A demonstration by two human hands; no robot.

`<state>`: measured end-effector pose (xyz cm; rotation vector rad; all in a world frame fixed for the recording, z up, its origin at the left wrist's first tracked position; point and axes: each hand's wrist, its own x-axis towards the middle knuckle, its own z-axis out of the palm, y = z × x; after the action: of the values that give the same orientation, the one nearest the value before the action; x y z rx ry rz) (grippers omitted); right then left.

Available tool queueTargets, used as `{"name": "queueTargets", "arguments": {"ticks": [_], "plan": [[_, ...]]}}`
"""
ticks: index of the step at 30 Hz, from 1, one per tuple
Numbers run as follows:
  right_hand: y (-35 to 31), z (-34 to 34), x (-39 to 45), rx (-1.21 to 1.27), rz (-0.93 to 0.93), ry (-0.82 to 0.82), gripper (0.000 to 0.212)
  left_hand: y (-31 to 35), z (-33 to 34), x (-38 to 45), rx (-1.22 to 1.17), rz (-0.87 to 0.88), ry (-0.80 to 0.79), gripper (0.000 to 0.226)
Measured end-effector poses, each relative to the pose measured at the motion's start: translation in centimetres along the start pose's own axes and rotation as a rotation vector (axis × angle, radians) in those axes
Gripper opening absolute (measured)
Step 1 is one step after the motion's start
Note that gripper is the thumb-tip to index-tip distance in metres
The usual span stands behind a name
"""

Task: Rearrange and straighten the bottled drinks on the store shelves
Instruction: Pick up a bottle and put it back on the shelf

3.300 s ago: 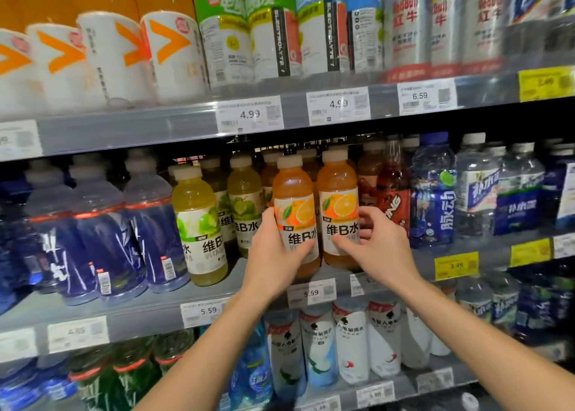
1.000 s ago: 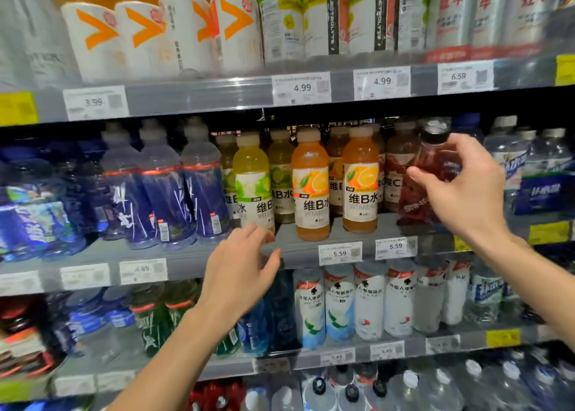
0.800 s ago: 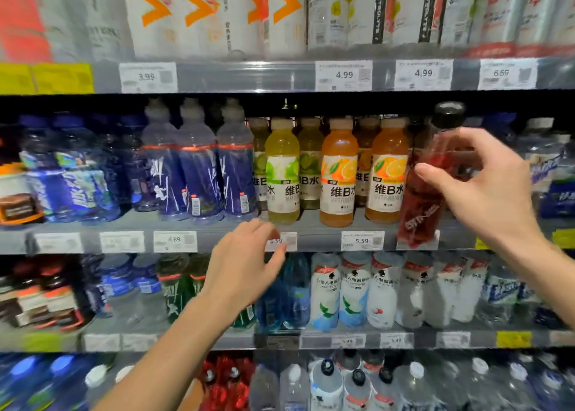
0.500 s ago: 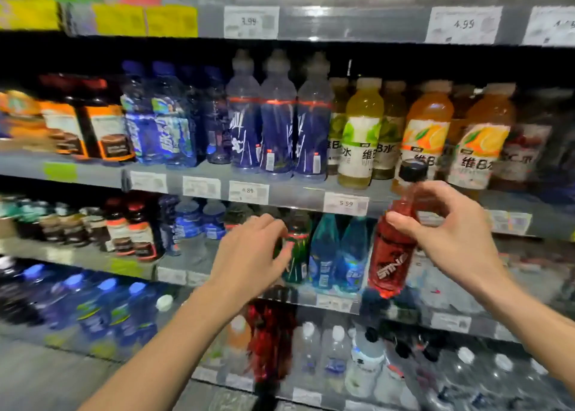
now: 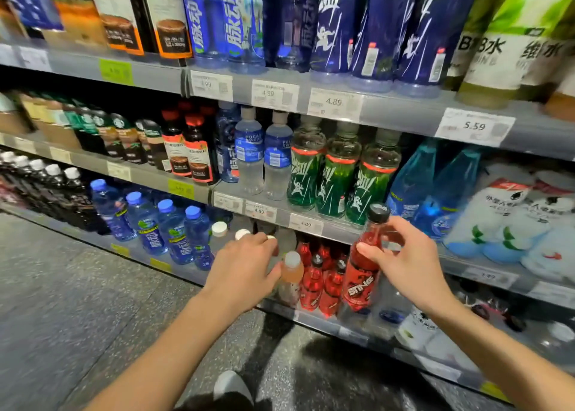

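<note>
My right hand (image 5: pixel 407 262) is shut on a red Sting bottle (image 5: pixel 362 273) with a black cap, holding it upright in front of the bottom shelf (image 5: pixel 314 319). Several matching red Sting bottles (image 5: pixel 320 283) stand on that shelf just left of it. My left hand (image 5: pixel 245 269) reaches to the same shelf, its fingers curled among pale white-capped bottles. A peach-coloured bottle (image 5: pixel 292 275) with a white cap stands right beside its thumb. The hand hides whether it grips one.
Green bottles (image 5: pixel 337 178) and pale Pocari bottles (image 5: pixel 263 158) fill the shelf above. Blue water bottles (image 5: pixel 171 233) line the bottom shelf to the left. White-labelled bottles (image 5: pixel 510 220) crowd the right. Grey speckled floor (image 5: pixel 62 301) lies below, with my shoe (image 5: pixel 231 385).
My view dropped from the orange vitamin drinks to the lower shelves. My right hand took the red Sting bottle off the upper shelf and carried it down; my left hand moved down to the bottom shelf.
</note>
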<state>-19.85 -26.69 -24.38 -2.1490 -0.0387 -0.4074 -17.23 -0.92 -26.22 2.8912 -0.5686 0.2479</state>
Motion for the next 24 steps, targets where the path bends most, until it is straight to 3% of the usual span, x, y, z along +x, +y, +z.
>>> {"name": "queueTargets", "arguments": {"ticks": [5, 9, 14, 18, 24], "plan": [[2.6, 4.0, 1.1, -0.023, 0.104, -0.029, 0.033, -1.8, 5.2, 1.4, 0.034, -0.013, -0.223, 0.029], [4.4, 6.7, 2.0, -0.037, 0.145, -0.047, 0.030, -2.1, 8.8, 3.8, 0.050, -0.013, -0.351, 0.033], [6.0, 9.5, 2.4, -0.132, 0.073, -0.026, 0.049, -2.8, 13.4, 6.5, 0.002, -0.002, -0.388, 0.054], [7.2, 11.0, 2.5, -0.098, 0.160, -0.122, 0.032, -3.8, 16.7, 8.1, -0.011, 0.016, -0.473, 0.076], [8.4, 12.3, 2.3, -0.177, 0.181, -0.173, 0.034, -3.5, 18.8, 10.0, 0.034, 0.075, -0.371, 0.054]]}}
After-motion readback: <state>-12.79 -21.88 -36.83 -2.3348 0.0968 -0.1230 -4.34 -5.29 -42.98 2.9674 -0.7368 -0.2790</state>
